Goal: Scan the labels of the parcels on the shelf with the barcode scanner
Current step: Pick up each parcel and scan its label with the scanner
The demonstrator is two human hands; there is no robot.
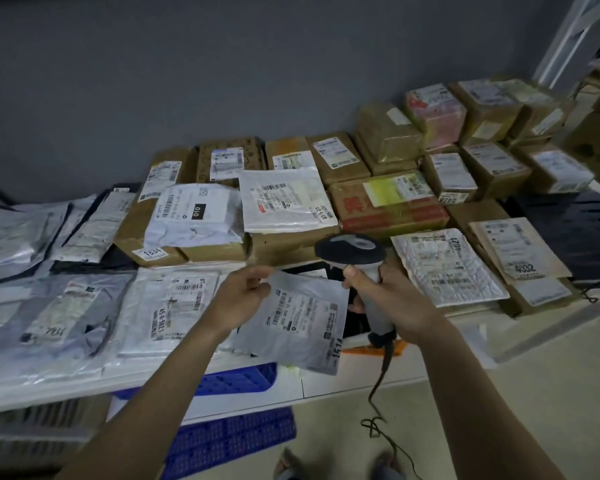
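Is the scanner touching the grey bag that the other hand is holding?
Cannot tell. In the head view the barcode scanner in the right hand sits beside the grey parcel pinched by the left hand; no clear gap or contact shows.

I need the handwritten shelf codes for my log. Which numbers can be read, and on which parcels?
"1514": grey mailer held by left hand.
"1634": front cardboard box.
"010": white bag.
"4032": flat brown envelope.
Printed label text: too small to read.
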